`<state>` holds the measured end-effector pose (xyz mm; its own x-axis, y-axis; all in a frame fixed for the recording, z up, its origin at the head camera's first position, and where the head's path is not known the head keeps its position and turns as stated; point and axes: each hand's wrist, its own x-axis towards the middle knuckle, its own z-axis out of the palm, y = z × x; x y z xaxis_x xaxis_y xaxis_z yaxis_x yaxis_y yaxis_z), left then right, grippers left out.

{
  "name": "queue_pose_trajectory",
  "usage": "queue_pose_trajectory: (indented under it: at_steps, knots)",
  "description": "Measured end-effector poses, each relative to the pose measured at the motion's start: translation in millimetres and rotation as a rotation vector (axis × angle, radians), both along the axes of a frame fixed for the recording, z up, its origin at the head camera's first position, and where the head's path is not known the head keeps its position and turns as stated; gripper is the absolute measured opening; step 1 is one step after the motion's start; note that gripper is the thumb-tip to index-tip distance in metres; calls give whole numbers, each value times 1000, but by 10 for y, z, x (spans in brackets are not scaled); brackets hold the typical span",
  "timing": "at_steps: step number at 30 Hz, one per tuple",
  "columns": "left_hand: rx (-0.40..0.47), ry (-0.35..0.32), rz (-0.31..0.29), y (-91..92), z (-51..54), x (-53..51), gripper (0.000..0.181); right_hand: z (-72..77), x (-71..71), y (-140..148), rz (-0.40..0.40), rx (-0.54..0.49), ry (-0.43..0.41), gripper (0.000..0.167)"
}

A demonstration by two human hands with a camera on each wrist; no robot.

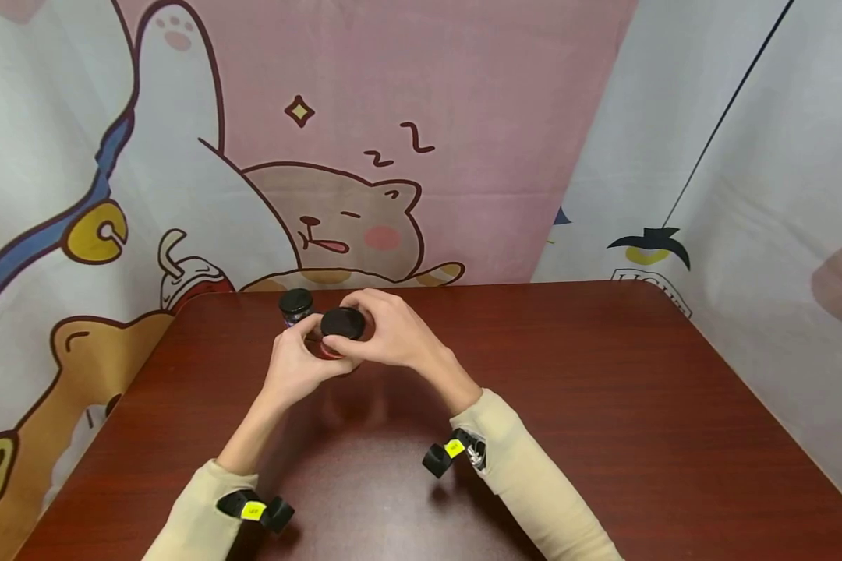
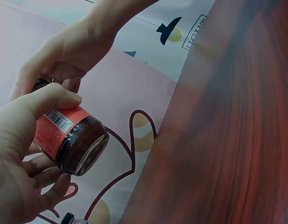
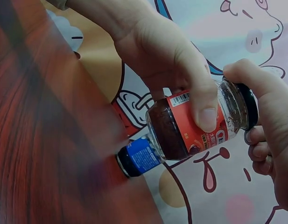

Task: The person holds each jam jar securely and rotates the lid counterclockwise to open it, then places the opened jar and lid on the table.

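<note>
Printed cloth (image 1: 505,93) behind; in front of it, the dark red-brown table (image 1: 603,405), carrying the work.

Left hand (image 1: 298,362): wrapped round the body of a red-labelled jar (image 3: 186,129), thumb across the label. Right hand (image 1: 393,331): thumb and fingers clamped on that jar's black lid (image 1: 342,322).

Position: red-labelled jar is up off the table, near its far edge, slightly tilted, its base showing in the left wrist view. Blue-labelled jar (image 3: 143,154) stands on the table just behind and to the left, neither hand on it (dark cap on top, per the head view).

Progress, as judged: the jar is lifted and both grips are made; the lid work looks under way, not finished. Lid sits on the mouth. Its tightness, and which way it is being turned, if at all, cannot be told, since the fingers partly cover the rim. Left to do: finish at the lid, let go, set the jar down.
</note>
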<state>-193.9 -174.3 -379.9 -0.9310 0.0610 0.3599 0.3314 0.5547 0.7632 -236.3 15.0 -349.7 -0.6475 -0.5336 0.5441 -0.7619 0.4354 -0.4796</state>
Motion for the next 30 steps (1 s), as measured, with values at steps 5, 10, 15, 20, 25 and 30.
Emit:
queue_pose_trajectory:
  at_steps: [5,10,15,20,25,30]
  knots:
    - [22,11,-16,78,12,-7,44,17,7,75,0,-11,16,41]
    - [36,34,-36,157,28,-10,44,44,19,156,-1,-12,37,39]
    - [51,48,-62,231,43,-10,45,67,36,236,-12,-3,42,39]
    - [58,50,-67,309,66,5,46,96,69,312,-32,8,52,40]
    - [84,51,-69,400,85,16,45,113,89,393,-50,12,59,42]
    - [106,43,-79,486,97,21,43,121,107,471,-58,5,65,41]
